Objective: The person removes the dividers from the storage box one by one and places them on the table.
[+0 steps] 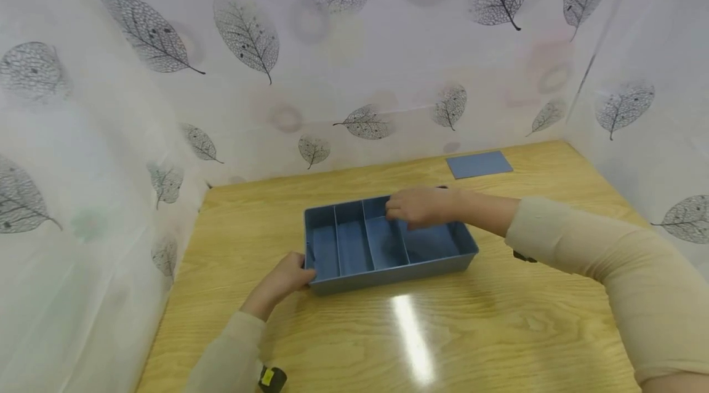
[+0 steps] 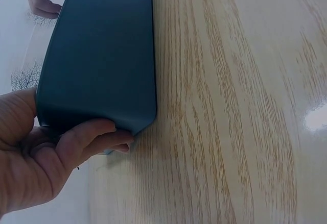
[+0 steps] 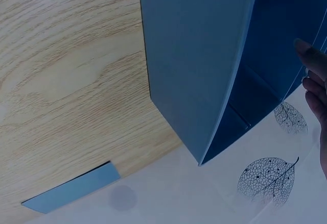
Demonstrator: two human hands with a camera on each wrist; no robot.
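A blue rectangular tray point(image 1: 388, 276) with thin upright dividers stands on the wooden table, its long side towards me. My left hand point(image 1: 285, 279) grips its left front corner, thumb at the rim; in the left wrist view its fingers point(image 2: 84, 142) curl round the outside of the tray's end. Over the tray's back half, my right hand point(image 1: 423, 205) reaches in with bent fingers, pinching the rightmost divider point(image 1: 405, 245) near its back end. That contact is partly hidden in the head view. In the right wrist view, the hand's fingers point(image 3: 311, 60) meet a thin divider edge.
A flat blue rectangular panel point(image 1: 479, 164) lies at the back right of the table point(image 1: 471, 331). Whitish sheets point(image 1: 288, 73) printed with dark leaves hang behind and at both sides. A dark wrist device point(image 1: 272, 379) shows by the left sleeve.
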